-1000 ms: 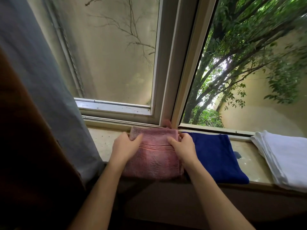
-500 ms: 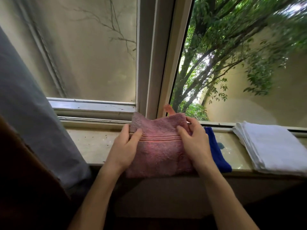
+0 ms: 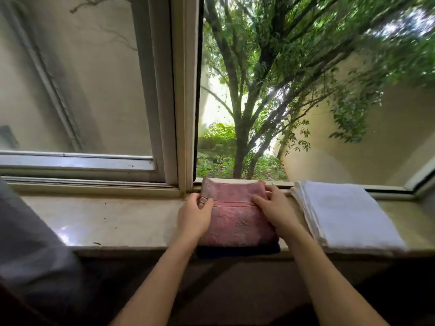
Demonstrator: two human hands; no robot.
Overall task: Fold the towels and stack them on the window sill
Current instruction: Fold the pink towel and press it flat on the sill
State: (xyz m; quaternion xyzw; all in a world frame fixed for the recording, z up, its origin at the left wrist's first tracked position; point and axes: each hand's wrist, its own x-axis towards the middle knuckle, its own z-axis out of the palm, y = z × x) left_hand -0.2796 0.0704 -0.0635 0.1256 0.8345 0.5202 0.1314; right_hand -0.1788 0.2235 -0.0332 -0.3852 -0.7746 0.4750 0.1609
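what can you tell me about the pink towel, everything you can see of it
The pink towel is a folded square of fuzzy terry cloth with a woven band across its upper part. It lies flat on the window sill, on top of a dark blue towel whose near edge peeks out below it. Its far edge meets the window frame, and its far left corner curls up slightly. The left hand grips its left side; the right hand presses on its right side. A white towel lies apart, to the right.

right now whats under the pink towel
A dark blue towel lies under the pink towel on the sill; only its front edge shows. The rest is covered, so its fold cannot be seen. Both hands, left and right, rest on the pink one.
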